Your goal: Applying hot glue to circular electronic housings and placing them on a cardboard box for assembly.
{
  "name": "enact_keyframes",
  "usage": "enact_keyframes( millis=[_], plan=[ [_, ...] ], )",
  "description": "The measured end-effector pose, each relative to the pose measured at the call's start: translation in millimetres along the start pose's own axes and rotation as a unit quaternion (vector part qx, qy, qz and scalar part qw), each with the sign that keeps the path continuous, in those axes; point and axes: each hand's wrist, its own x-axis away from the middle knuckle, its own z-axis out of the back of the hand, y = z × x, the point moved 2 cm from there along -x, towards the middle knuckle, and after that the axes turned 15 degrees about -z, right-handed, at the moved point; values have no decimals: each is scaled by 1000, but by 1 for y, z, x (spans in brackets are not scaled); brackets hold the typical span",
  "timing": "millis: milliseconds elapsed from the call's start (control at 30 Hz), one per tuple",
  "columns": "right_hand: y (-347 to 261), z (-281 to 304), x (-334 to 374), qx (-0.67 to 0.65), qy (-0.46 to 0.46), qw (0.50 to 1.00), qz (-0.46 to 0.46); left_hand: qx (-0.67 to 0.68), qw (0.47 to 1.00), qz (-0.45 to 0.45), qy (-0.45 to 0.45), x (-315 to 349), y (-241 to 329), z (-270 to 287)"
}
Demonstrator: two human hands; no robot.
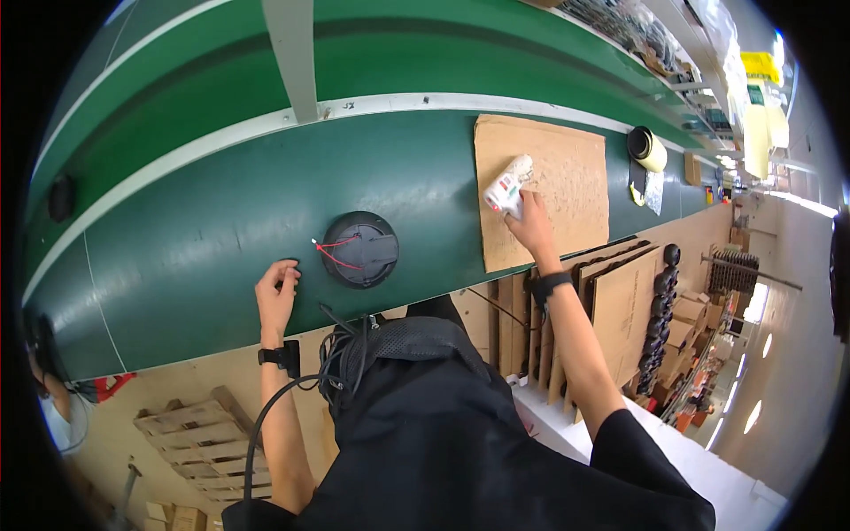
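Observation:
My right hand [534, 226] is closed around the lower end of a white bottle [506, 188] with red and green print on it. The bottle is tilted over a stained brown cardboard sheet [567, 190] lying on the green worktop. My left hand [277, 288] is at the worktop's near edge, its fingers curled together. Something small and dark shows at those fingers, too little of it to name. Just right of that hand lies a round black plastic housing [382, 252], with thin red wires [335, 257] ending in a small white connector.
The green worktop [195, 239] runs left to right below a pale ledge. A dark-and-cream roll [649, 149] stands beyond the cardboard. Cardboard sheets [620, 305] stand upright by my right forearm. A wooden pallet [199, 442] is at lower left. Another person's arm [55, 389] shows far left.

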Motion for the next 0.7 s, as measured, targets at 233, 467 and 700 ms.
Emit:
enact_keyframes(
  millis=[233,467,700],
  plan=[
    [-63,-10,33,26,68,997,-7,68,992,88,55,-7,-15,19],
    [-211,-12,116,7,-140,960,243,37,993,65,89,-9,-15,10],
    [-252,-51,120,60,-110,945,303,77,991,51,97,-7,-39,12]
  ],
)
